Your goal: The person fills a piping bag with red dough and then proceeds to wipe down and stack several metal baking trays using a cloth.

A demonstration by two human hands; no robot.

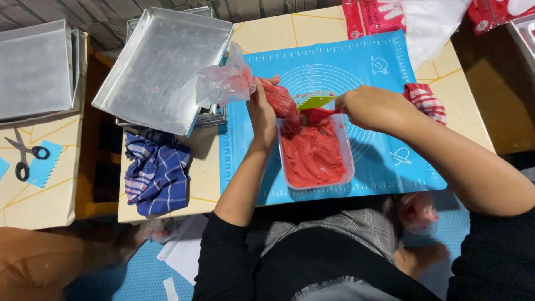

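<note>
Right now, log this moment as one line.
left hand: grips piping bag | right hand: holds green scraper, loaded red | under: clear tub of red batter on blue mat

A home baking corner, by the look of it. Metal baking trays (159, 67) stack beside a blue silicone pastry mat (384, 150). Low table (312, 25), floor seating.

I see 2 bare forearms, both black sleeves pushed up near the elbows. My left hand (262, 108) and right hand (370, 108) wear no gloves or rings. Grey checked cloth covers my lap.
</note>
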